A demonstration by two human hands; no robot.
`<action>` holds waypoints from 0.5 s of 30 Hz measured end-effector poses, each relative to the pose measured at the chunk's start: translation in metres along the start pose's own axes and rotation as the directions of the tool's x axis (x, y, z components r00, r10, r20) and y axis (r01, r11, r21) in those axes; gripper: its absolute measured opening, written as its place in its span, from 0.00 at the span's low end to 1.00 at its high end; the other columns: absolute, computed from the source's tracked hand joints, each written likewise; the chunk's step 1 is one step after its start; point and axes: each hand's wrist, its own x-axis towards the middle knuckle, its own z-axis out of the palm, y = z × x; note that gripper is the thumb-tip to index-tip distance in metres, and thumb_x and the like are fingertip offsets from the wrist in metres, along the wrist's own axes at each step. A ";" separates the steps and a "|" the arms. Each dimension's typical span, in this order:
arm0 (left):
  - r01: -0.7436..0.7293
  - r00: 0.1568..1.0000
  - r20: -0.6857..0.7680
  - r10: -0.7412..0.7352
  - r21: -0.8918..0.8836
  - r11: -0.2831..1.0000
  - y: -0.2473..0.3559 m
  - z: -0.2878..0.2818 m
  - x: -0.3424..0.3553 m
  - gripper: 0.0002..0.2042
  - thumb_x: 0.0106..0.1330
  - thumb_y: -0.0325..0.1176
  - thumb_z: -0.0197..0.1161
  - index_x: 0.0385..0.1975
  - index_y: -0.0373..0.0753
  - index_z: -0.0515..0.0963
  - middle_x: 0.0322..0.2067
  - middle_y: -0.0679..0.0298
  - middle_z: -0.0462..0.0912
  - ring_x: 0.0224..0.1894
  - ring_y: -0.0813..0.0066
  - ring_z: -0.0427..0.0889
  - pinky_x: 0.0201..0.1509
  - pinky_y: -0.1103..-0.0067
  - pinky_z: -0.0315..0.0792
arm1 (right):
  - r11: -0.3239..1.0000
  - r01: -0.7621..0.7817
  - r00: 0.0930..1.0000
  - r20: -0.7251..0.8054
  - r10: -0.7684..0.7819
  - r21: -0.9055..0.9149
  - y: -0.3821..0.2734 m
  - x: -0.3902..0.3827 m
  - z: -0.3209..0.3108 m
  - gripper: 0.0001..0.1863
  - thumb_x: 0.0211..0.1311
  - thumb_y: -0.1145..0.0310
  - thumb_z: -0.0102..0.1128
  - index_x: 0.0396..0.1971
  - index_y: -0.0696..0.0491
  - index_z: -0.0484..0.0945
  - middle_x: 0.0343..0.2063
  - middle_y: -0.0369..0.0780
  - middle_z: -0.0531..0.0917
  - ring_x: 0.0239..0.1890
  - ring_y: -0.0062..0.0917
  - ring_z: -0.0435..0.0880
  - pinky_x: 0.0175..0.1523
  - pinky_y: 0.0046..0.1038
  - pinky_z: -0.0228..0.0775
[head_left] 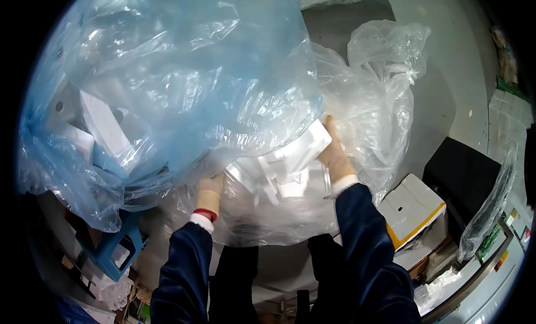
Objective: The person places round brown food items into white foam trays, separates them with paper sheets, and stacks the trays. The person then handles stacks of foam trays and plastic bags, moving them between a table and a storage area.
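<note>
White moulded foam pieces (301, 181) lie together in the mouth of a clear plastic bag, in front of my legs. My right hand (336, 156), in a tan glove, grips the right side of an upper white foam piece (306, 148), one finger stretched along its edge. On the left, my left hand (211, 185) reaches under the film beside the foam; its fingers are hidden. A large blue translucent bag (201, 72) covers the upper left and overhangs the foam. More white foam blocks (103, 123) show through its left side.
A knotted clear plastic bag (385, 84) stands on the grey floor (441, 106) at the right. Nearer are a white box with yellow tape (412, 208) and a black box (460, 181). A blue plastic stool (120, 247) is at lower left.
</note>
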 end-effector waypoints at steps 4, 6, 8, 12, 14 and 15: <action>-0.571 0.819 0.420 0.392 0.521 0.635 0.021 -0.015 -0.005 0.21 0.81 0.44 0.44 0.54 0.38 0.82 0.35 0.54 0.88 0.40 0.52 0.86 0.48 0.70 0.79 | 0.874 0.436 0.882 0.296 -0.367 -0.213 0.042 0.028 -0.023 0.39 0.78 0.36 0.42 0.71 0.55 0.68 0.65 0.44 0.77 0.66 0.33 0.75 0.70 0.34 0.67; -0.269 0.934 0.334 0.127 0.424 0.865 0.058 -0.027 -0.006 0.20 0.74 0.43 0.55 0.57 0.37 0.81 0.45 0.50 0.86 0.49 0.53 0.85 0.54 0.69 0.77 | 0.660 0.522 0.853 0.306 -0.423 -0.541 0.045 0.001 -0.022 0.40 0.77 0.35 0.42 0.71 0.54 0.68 0.65 0.44 0.77 0.66 0.34 0.75 0.69 0.36 0.67; 0.149 0.947 0.232 -0.223 0.297 0.943 0.073 -0.056 -0.011 0.24 0.67 0.42 0.67 0.60 0.36 0.79 0.55 0.46 0.85 0.57 0.55 0.84 0.60 0.67 0.76 | 0.875 0.126 0.986 -0.034 -0.160 -0.467 0.029 -0.064 0.054 0.41 0.76 0.33 0.42 0.71 0.52 0.69 0.65 0.44 0.77 0.65 0.35 0.76 0.68 0.39 0.68; -0.224 0.689 0.562 0.458 -0.435 0.872 0.151 -0.054 -0.084 0.19 0.70 0.36 0.65 0.58 0.36 0.81 0.47 0.58 0.88 0.51 0.69 0.85 0.54 0.72 0.78 | 0.578 0.229 0.839 -0.143 -0.526 -0.784 -0.039 -0.266 0.142 0.34 0.77 0.39 0.44 0.64 0.52 0.76 0.51 0.39 0.84 0.51 0.26 0.84 0.57 0.29 0.74; -0.080 0.618 0.703 0.351 -0.388 0.918 0.173 -0.047 -0.121 0.19 0.71 0.41 0.65 0.55 0.36 0.83 0.48 0.57 0.89 0.51 0.67 0.85 0.55 0.72 0.77 | 0.379 0.342 0.851 0.112 -0.513 -0.860 -0.045 -0.314 0.108 0.28 0.79 0.48 0.49 0.58 0.58 0.78 0.46 0.38 0.86 0.45 0.21 0.83 0.52 0.24 0.74; -0.139 0.602 0.731 0.322 -0.301 0.943 0.154 -0.031 -0.129 0.21 0.72 0.45 0.63 0.56 0.36 0.83 0.51 0.56 0.88 0.52 0.66 0.85 0.57 0.71 0.77 | 0.302 0.326 0.849 0.136 -0.511 -0.896 -0.048 -0.330 0.116 0.28 0.79 0.48 0.49 0.57 0.59 0.79 0.46 0.39 0.86 0.45 0.21 0.82 0.53 0.24 0.73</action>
